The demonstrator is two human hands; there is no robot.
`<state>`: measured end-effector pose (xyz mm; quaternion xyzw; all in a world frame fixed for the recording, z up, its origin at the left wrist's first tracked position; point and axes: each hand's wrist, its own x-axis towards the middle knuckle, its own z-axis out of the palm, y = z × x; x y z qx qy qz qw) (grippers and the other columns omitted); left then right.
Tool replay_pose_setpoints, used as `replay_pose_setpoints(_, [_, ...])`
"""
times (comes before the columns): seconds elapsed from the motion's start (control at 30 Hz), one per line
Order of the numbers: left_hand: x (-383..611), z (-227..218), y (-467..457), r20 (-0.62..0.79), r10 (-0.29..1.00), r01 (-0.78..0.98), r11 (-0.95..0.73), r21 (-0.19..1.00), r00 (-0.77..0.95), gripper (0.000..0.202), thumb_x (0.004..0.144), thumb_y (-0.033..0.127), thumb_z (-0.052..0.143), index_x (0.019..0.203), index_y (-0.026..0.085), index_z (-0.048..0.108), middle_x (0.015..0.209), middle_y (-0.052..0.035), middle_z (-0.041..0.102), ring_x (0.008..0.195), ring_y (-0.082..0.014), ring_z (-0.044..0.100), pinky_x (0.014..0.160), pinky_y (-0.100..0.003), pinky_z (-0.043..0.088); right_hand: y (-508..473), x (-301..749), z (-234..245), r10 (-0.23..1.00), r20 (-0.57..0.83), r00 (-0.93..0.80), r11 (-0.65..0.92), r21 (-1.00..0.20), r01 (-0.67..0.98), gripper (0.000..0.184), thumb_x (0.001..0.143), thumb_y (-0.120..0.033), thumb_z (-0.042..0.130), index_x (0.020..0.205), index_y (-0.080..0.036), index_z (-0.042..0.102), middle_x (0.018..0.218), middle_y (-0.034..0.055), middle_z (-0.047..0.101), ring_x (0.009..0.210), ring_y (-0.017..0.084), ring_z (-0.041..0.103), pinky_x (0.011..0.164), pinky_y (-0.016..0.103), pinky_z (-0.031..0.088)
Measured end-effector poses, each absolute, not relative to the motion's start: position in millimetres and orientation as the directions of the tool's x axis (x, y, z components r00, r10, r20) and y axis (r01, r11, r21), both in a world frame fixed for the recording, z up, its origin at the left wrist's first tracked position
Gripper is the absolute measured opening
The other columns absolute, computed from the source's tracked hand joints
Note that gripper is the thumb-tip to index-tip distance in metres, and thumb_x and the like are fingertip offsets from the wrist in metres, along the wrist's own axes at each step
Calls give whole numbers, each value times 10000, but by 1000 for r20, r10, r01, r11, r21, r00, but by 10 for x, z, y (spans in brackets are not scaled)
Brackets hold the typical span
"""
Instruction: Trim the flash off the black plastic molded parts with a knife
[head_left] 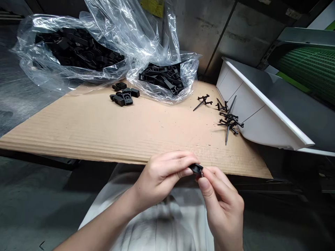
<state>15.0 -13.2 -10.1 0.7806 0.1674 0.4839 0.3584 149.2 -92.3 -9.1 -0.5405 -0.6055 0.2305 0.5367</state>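
Both hands hold one small black part [196, 168] at the front edge of the bench [157, 132] — the left hand [167, 174] grips it, the right hand [222, 202] pinches its end. Fingers cover much of it, so its form is unclear. Behind, two clear bags [65, 75] hold black pieces [83, 48], hard to separate — pronged pieces [229, 120] lie beside a white tray [264, 101], cut off at right.

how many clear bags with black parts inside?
2. The larger bag is at the back left; the smaller bag is to its right, near the far edge of the cardboard. Crumpled plastic could hide another.
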Motion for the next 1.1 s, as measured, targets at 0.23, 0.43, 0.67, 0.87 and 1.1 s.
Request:
replay_pose_setpoints(0.23, [143, -101, -144, 627, 606, -88, -681, 727, 489, 210, 829, 33, 509, 986, 78, 641, 939, -107, 645, 903, -144, 611, 816, -184, 464, -992, 1569, -118, 932, 248, 266, 204, -962, 181, 203, 893, -181, 441, 960, -249, 620, 662, -18, 586, 523, 75, 502, 486, 186, 428])
replay_pose_setpoints(0.43, [145, -108, -144, 615, 626, -68, -672, 737, 480, 237, 824, 29, 513, 1001, 108, 650, 988, -103, 641, 923, -139, 607, 828, -188, 465, -982, 1538, -105, 908, 310, 283, 203, -914, 351, 152, 858, -153, 483, 859, -232, 612, 631, -30, 565, 461, 62, 488, 443, 179, 408])
replay_pose_setpoints(0.67, [130, -102, -141, 604, 617, -62, -672, 738, 505, 208, 840, 66, 502, 960, 105, 668, 974, -120, 656, 904, -155, 622, 807, -211, 487, -923, 1687, -58, 976, 209, 65, 176, -925, 336, 144, 870, -175, 474, 814, -218, 599, 592, -45, 524, 441, 40, 440, 417, 153, 356])
replay_pose_setpoints(0.87, [136, -116, -144, 588, 642, -26, -664, 747, 492, 194, 829, 87, 534, 965, 128, 665, 979, -102, 664, 905, -162, 624, 799, -227, 494, -858, 1720, 44, 953, -94, -287, -73, -994, 81, 229, 866, -296, 497, 716, -162, 608, 481, -51, 487, 362, 13, 347, 339, 125, 250])
replay_pose_setpoints(1.1, [151, -40, -164, 504, 699, -31, -570, 821, 507, 162, 851, 103, 492, 909, 113, 644, 818, -62, 660, 770, -148, 611, 705, -219, 483, -959, 1680, -57, 959, 270, 84, 237, -930, 280, 157, 837, -148, 515, 852, -238, 643, 716, -17, 616, 588, 85, 561, 506, 179, 449])
